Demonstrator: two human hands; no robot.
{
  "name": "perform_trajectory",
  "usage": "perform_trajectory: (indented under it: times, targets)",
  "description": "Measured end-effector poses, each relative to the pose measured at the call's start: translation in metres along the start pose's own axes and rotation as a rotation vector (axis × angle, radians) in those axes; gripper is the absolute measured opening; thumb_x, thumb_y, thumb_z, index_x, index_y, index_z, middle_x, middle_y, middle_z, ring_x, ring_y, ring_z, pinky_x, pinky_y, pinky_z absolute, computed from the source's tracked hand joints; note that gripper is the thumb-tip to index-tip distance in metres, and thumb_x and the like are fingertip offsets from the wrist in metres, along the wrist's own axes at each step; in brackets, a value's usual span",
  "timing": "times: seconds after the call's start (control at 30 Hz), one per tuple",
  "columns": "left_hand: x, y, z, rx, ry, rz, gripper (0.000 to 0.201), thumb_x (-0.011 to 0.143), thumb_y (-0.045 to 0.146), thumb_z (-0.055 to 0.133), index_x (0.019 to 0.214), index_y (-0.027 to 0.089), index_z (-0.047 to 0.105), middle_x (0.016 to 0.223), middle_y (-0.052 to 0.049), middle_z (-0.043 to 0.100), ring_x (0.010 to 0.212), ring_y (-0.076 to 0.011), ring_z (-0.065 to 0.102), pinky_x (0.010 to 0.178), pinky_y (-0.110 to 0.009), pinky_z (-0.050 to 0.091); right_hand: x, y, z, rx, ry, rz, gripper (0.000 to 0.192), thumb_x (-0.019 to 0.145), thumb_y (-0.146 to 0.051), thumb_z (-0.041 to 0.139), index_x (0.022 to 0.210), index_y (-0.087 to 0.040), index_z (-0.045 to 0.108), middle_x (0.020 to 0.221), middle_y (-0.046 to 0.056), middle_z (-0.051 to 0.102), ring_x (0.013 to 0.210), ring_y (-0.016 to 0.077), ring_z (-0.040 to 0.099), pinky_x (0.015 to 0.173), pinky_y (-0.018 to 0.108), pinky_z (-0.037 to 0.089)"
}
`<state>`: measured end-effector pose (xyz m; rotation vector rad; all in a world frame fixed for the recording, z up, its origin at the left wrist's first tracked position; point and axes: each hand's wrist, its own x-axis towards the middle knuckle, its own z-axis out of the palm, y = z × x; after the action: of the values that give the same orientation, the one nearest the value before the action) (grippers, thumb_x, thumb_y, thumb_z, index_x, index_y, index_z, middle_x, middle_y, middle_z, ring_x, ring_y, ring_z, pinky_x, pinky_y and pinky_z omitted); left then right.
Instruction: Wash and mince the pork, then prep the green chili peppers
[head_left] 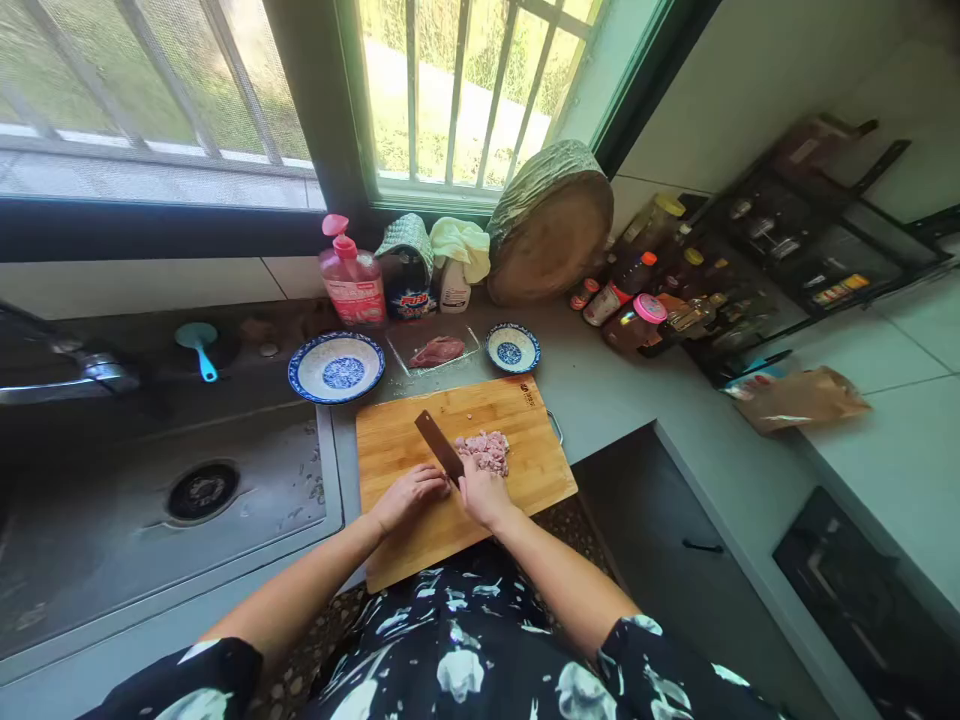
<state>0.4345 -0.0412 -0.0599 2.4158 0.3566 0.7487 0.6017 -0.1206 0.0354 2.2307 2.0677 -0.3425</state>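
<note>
Grey bench [589, 390]: right fingers [471, 478] grip the cleaver [436, 442], diced meat [489, 451] just beyond. Left fingers [429, 478] curl beside it, grasp unclear; tuck those tips!

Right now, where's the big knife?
In the head view, the knife is in the right hand, over the cutting board, just left of the chopped meat.

Home kitchen, steel sink [277, 475], faucet [105, 372], seasoning bottles [622, 287]
</note>
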Motion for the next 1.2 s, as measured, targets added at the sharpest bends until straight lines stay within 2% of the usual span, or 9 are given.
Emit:
perform_trajectory:
  times: [0.13, 0.33, 0.4, 0.57, 0.67, 0.8, 0.93, 1.07, 1.2]
  targets:
    - [-0.003, -0.007, 0.005, 0.026, 0.055, 0.005, 0.029, 0.092, 0.027, 0.035, 0.102, 0.021, 0.062, 0.101, -0.006, 0.064, 0.097, -0.0161, 0.055, 0.086, -0.033, 0.048, -0.013, 0.002, -0.002, -0.005, -0.048, -0.053, 0.035, 0.088, -0.026, 0.039, 0.12, -0.01, 0.036, 0.091, 0.016, 0.065, 0.082, 0.0237, 0.065, 0.07, 0.033, 0.05]
    - [-0.005, -0.013, 0.01, 0.04, 0.1, 0.017, 0.031, 0.092, 0.023, 0.033, 0.101, 0.021, 0.062, 0.1, -0.007, 0.065, 0.095, -0.0153, 0.059, 0.086, -0.034, 0.048, -0.053, 0.024, 0.001, -0.05, -0.181, -0.026, 0.022, 0.087, -0.024, 0.039, 0.105, -0.012, 0.045, 0.081, 0.015, 0.066, 0.076, 0.0268, 0.066, 0.066, 0.034, 0.05]
    - [-0.004, -0.012, 0.01, 0.038, 0.084, 0.03, 0.03, 0.092, 0.024, 0.033, 0.1, 0.02, 0.062, 0.1, -0.007, 0.065, 0.095, -0.0154, 0.059, 0.085, -0.033, 0.049, -0.046, 0.02, 0.005, -0.046, -0.177, -0.024, 0.021, 0.087, -0.023, 0.039, 0.104, -0.012, 0.045, 0.08, 0.015, 0.066, 0.076, 0.0271, 0.066, 0.065, 0.035, 0.05]
    - [0.002, -0.004, 0.003, 0.009, 0.008, 0.051, 0.035, 0.094, 0.028, 0.03, 0.099, 0.021, 0.064, 0.099, -0.006, 0.065, 0.099, -0.0154, 0.057, 0.085, -0.03, 0.048, 0.01, -0.008, 0.007, 0.001, -0.073, -0.043, 0.021, 0.087, -0.023, 0.041, 0.103, -0.012, 0.045, 0.088, 0.015, 0.065, 0.08, 0.0255, 0.066, 0.066, 0.034, 0.051]
    - [0.0, 0.003, 0.0, 0.014, 0.0, 0.015, 0.033, 0.094, 0.03, 0.031, 0.103, 0.022, 0.063, 0.102, -0.006, 0.063, 0.101, -0.0158, 0.053, 0.088, -0.031, 0.046, 0.022, -0.004, 0.004, 0.01, -0.044, -0.002, 0.024, 0.088, -0.026, 0.04, 0.105, -0.011, 0.045, 0.086, 0.015, 0.066, 0.079, 0.0254, 0.066, 0.065, 0.034, 0.051]
    - [-0.009, 0.004, 0.0, 0.084, 0.005, -0.039, 0.031, 0.093, 0.029, 0.034, 0.107, 0.025, 0.062, 0.109, -0.005, 0.059, 0.106, -0.0173, 0.048, 0.092, -0.035, 0.042, 0.003, 0.01, 0.002, 0.011, -0.021, 0.051, 0.027, 0.089, -0.027, 0.038, 0.109, -0.01, 0.043, 0.084, 0.015, 0.066, 0.077, 0.0245, 0.066, 0.066, 0.033, 0.051]
    - [-0.014, -0.001, 0.0, 0.149, -0.019, -0.008, 0.034, 0.093, 0.029, 0.031, 0.109, 0.024, 0.061, 0.11, -0.005, 0.06, 0.104, -0.0178, 0.049, 0.091, -0.034, 0.043, -0.006, 0.003, 0.0, -0.006, -0.024, -0.06, 0.031, 0.088, -0.028, 0.04, 0.113, -0.011, 0.041, 0.085, 0.014, 0.066, 0.077, 0.0249, 0.066, 0.066, 0.034, 0.05]
    - [-0.018, -0.006, 0.003, 0.212, 0.0, -0.034, 0.034, 0.093, 0.024, 0.032, 0.108, 0.022, 0.062, 0.109, -0.004, 0.062, 0.104, -0.0183, 0.052, 0.091, -0.035, 0.045, -0.012, -0.001, -0.003, -0.019, -0.08, -0.09, 0.032, 0.087, -0.025, 0.04, 0.115, -0.01, 0.04, 0.086, 0.016, 0.066, 0.077, 0.0262, 0.065, 0.066, 0.034, 0.05]
    - [-0.021, -0.011, 0.011, 0.215, 0.091, -0.06, 0.033, 0.091, 0.02, 0.034, 0.103, 0.022, 0.064, 0.104, -0.004, 0.064, 0.101, -0.0172, 0.056, 0.086, -0.034, 0.049, -0.039, 0.02, -0.004, -0.006, -0.182, -0.073, 0.025, 0.088, -0.027, 0.04, 0.107, -0.012, 0.044, 0.085, 0.015, 0.065, 0.078, 0.0257, 0.065, 0.065, 0.032, 0.049]
